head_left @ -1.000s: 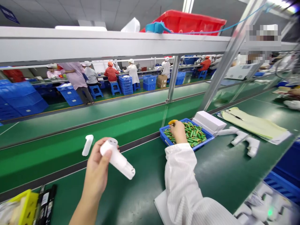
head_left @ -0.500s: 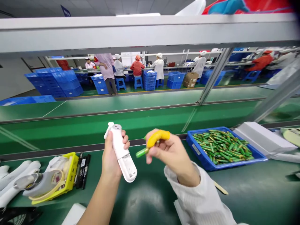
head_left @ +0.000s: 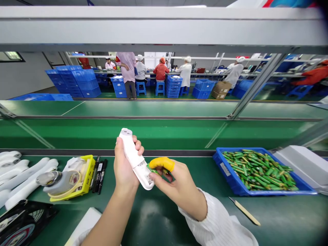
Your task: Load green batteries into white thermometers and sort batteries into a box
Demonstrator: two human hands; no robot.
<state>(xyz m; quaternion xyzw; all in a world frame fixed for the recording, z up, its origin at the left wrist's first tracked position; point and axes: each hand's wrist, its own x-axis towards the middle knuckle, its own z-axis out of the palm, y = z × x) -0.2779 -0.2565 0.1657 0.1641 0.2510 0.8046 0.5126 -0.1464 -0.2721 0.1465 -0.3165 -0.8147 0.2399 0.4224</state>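
My left hand (head_left: 124,166) is closed round a white handheld device (head_left: 134,158), holding it tilted with its open lower end toward my right hand. My right hand (head_left: 176,181), with a yellow finger cot on the forefinger, pinches a green battery (head_left: 151,169) against the device's lower end; most of the battery is hidden. To the right on the green table stands a blue tray (head_left: 230,179) full of green batteries (head_left: 257,169).
At the left lie several white device shells (head_left: 24,177), a yellow tray (head_left: 85,179) with a tape roll, and black pens (head_left: 99,175). A wooden stick (head_left: 244,211) lies near the blue tray; a white box (head_left: 303,164) beside it. People work at benches beyond the conveyor.
My right hand left the blue tray with a green battery and brought it to the device's lower end. The view swung left, and my left hand turned the device more upright.
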